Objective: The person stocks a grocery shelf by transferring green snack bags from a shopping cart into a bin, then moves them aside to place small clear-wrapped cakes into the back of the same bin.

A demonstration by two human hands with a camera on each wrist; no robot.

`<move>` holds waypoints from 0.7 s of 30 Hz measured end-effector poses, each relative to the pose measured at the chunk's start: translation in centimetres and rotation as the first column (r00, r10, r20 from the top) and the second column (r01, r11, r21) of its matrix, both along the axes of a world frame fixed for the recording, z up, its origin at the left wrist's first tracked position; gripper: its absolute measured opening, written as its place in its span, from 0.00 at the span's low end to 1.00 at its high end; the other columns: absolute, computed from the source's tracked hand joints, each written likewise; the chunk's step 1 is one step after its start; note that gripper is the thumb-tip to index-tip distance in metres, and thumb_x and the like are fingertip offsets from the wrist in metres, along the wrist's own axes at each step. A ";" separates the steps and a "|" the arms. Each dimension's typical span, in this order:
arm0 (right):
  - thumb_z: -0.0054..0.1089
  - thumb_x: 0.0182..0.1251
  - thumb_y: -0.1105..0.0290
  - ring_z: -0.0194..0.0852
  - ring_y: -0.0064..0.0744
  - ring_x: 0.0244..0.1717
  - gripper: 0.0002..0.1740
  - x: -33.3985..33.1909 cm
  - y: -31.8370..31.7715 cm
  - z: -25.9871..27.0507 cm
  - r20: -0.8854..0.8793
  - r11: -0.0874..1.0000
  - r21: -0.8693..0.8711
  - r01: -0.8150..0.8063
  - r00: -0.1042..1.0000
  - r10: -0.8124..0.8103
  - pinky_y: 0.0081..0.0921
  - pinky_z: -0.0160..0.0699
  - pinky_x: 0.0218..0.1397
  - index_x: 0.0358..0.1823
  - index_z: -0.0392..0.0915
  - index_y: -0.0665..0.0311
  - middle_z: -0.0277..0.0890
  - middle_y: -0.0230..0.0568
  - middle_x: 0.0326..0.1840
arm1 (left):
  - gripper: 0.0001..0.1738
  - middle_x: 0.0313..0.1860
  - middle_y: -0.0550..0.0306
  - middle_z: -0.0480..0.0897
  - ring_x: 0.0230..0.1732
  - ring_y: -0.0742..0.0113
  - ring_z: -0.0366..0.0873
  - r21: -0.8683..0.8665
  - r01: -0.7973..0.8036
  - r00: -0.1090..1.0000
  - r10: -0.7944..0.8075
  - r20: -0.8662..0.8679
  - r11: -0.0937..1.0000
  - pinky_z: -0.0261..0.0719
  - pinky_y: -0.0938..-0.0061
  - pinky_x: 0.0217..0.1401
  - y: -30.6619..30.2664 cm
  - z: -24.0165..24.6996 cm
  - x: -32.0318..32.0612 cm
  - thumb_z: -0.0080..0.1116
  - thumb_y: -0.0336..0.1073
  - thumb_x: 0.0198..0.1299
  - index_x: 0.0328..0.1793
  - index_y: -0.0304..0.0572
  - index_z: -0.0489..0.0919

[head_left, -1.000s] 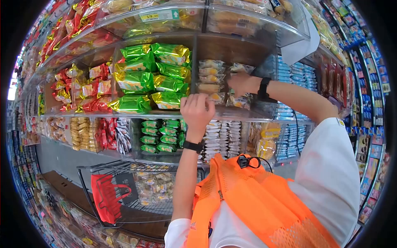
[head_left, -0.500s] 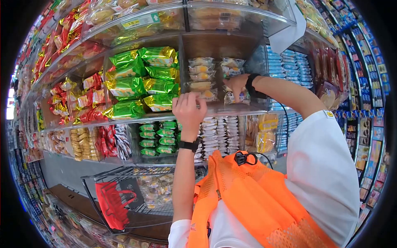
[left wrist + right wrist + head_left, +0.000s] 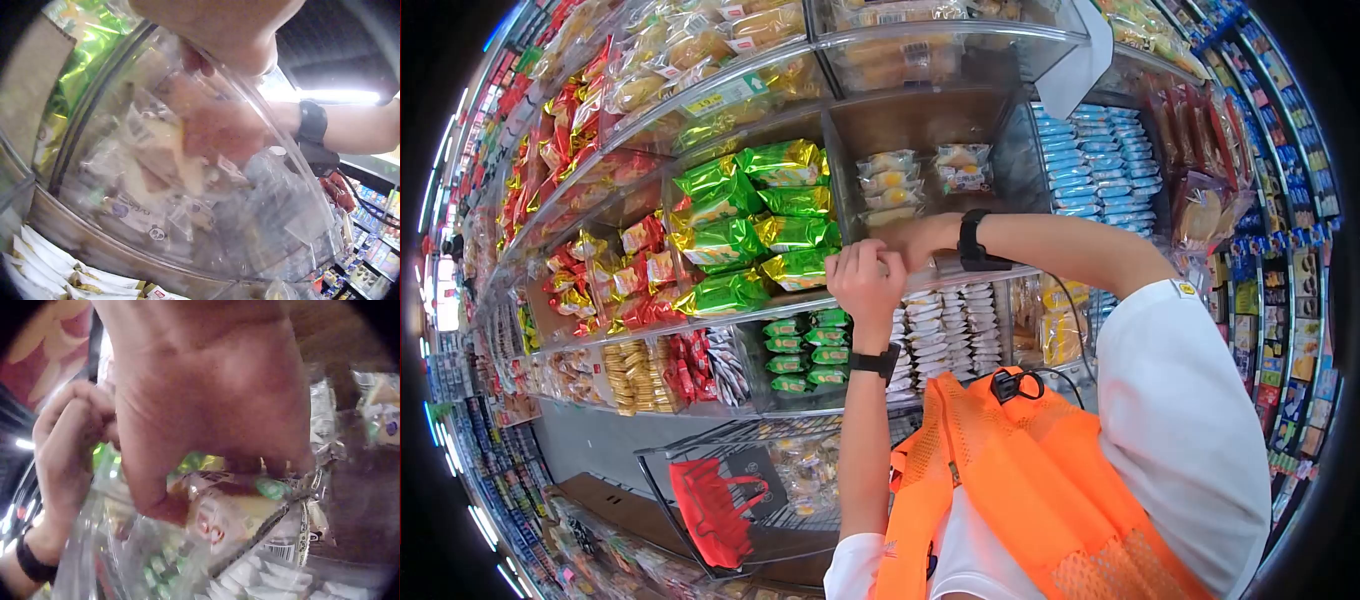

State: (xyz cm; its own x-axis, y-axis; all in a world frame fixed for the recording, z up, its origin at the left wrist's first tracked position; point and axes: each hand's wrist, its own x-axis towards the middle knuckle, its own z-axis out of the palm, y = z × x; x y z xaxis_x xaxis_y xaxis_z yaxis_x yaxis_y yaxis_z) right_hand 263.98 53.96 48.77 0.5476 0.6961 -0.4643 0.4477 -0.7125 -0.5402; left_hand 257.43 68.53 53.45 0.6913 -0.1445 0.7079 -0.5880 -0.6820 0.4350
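In the head view my left hand (image 3: 868, 280) grips the top rim of the clear shelf front (image 3: 1000, 274), its fingers curled over the edge. My right hand (image 3: 915, 238) reaches over that rim, close beside the left hand. In the right wrist view it holds a wrapped sandwich cake (image 3: 240, 515), thumb on one side and fingers on the other. Behind the clear front in the left wrist view lie wrappers with a panda print (image 3: 137, 219). Wrapped cakes (image 3: 890, 180) stand in a left stack, partly hidden by my right hand, and more cakes (image 3: 963, 168) stand to the right.
Green packs (image 3: 720, 245) fill the left neighbouring compartment; blue packs (image 3: 1100, 160) are stacked on the right. White packets (image 3: 950, 330) and small green packets (image 3: 810, 350) line the lower shelf. A wire cart (image 3: 790, 525) below carries a red bag (image 3: 710, 510) and wrapped goods.
My right hand has moved left and nearer, from the right stack to beside my left hand. The packet it touched at the right front is gone from there. My left hand keeps its grip.
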 end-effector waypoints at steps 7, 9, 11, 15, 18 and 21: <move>0.68 0.53 0.47 0.81 0.46 0.48 0.42 1.7 -1.2 -0.9 -0.228 0.998 0.047 -0.043 0.972 0.053 0.39 0.78 0.52 0.65 0.74 0.67 0.83 0.50 0.54 | 0.04 0.23 0.59 0.79 0.27 0.58 0.78 0.005 -0.011 1.000 0.011 -0.014 1.000 0.68 0.66 0.36 -0.2 0.2 0.0 0.61 0.27 0.50 0.29 0.46 0.78; 0.69 0.52 0.48 0.80 0.43 0.45 0.42 2.2 -3.0 -4.0 -0.280 0.960 0.272 0.069 0.960 0.010 0.37 0.78 0.51 0.65 0.74 0.67 0.83 0.46 0.53 | 0.04 0.23 0.60 0.78 0.28 0.59 0.78 0.053 -0.004 0.999 0.006 -0.045 0.999 0.68 0.65 0.37 0.0 0.5 -0.2 0.62 0.28 0.50 0.30 0.47 0.78; 0.71 0.50 0.50 0.79 0.41 0.43 0.43 2.2 -5.0 -2.8 -0.304 0.961 0.240 0.138 0.951 -0.061 0.36 0.78 0.47 0.66 0.73 0.66 0.82 0.43 0.52 | 0.05 0.23 0.60 0.78 0.31 0.59 0.78 0.131 0.014 0.996 -0.002 -0.090 0.991 0.67 0.64 0.38 -0.2 1.2 -0.2 0.63 0.30 0.51 0.32 0.48 0.78; 0.72 0.47 0.53 0.79 0.39 0.39 0.40 2.6 -10.3 1.6 -0.120 0.889 -0.212 0.406 0.892 -0.436 0.35 0.79 0.41 0.62 0.77 0.65 0.83 0.43 0.46 | 0.06 0.30 0.58 0.81 0.39 0.59 0.80 0.500 0.149 0.983 -0.075 -0.166 0.853 0.69 0.60 0.43 -0.9 2.8 1.0 0.66 0.35 0.52 0.35 0.49 0.81; 0.75 0.33 0.68 0.82 0.38 0.32 0.20 2.4 -11.3 2.6 0.043 0.881 -0.384 0.277 0.958 -0.282 0.38 0.81 0.35 0.34 0.88 0.63 0.85 0.45 0.32 | 0.21 0.38 0.53 0.86 0.49 0.55 0.83 0.685 0.390 0.903 -0.112 -0.414 0.615 0.76 0.56 0.51 -1.6 2.7 3.6 0.75 0.48 0.45 0.45 0.50 0.86; 0.69 0.32 0.70 0.89 0.47 0.44 0.20 1.7 -10.3 3.2 0.063 0.867 -0.394 0.305 0.950 -0.305 0.42 0.86 0.44 0.34 0.90 0.64 0.88 0.51 0.39 | 0.26 0.47 0.48 0.87 0.55 0.50 0.84 0.569 0.734 0.604 0.026 -0.796 0.371 0.81 0.53 0.54 -4.2 1.6 8.4 0.76 0.49 0.44 0.49 0.49 0.85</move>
State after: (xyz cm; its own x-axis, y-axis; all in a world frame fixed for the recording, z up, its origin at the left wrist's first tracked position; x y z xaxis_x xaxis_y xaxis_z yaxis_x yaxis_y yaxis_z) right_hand 265.70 43.63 51.96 0.7023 0.2539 -0.6651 0.1728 -0.9671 -0.1867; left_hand 265.83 64.37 55.08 0.5316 -0.6925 -0.4876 -0.7205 -0.6724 0.1695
